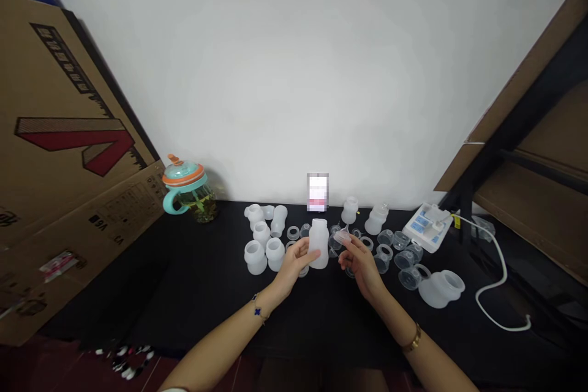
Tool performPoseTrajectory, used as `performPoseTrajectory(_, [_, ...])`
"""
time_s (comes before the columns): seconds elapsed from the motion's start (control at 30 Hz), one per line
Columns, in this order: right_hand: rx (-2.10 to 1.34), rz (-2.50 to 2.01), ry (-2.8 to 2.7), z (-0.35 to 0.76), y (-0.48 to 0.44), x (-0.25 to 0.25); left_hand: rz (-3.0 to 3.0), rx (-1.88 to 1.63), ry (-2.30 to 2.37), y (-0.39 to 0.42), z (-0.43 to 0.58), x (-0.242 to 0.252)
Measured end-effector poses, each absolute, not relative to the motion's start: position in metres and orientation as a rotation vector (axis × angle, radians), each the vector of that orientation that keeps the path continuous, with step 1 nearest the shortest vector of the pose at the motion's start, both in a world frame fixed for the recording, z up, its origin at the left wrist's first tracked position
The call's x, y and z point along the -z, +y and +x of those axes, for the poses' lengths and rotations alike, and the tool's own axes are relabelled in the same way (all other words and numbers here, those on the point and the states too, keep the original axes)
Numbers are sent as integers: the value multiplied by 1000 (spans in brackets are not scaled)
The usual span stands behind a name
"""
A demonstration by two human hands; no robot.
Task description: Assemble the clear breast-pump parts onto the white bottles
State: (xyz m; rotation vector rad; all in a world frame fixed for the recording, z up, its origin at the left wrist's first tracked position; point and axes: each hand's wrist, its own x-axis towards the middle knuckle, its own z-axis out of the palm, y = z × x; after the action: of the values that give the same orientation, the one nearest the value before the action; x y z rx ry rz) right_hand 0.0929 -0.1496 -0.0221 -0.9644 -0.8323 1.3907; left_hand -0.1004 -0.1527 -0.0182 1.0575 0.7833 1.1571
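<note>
My left hand [294, 264] is wrapped round a white translucent bottle [318, 244], held upright above the black table [206, 294]. My right hand [359, 262] pinches a small clear plastic part [342, 235] just right of the bottle's neck. Several more white bottles [263, 245] stand in a group to the left of my left hand. Clear rings and caps [390, 248] lie scattered to the right.
A teal and orange handled cup [188, 195] stands at the back left beside a leaning cardboard box [64, 153]. A white device [428, 225] with a white cable [498, 282] lies at the right, near a wide white container [441, 288]. A wooden shelf frame [528, 135] rises on the right.
</note>
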Motion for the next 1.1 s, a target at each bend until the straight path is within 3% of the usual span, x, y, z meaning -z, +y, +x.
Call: performPoseTrajectory(1.1, [-1399,-929,-904,93,-154,18,1356,-948,810,-158,-97,20])
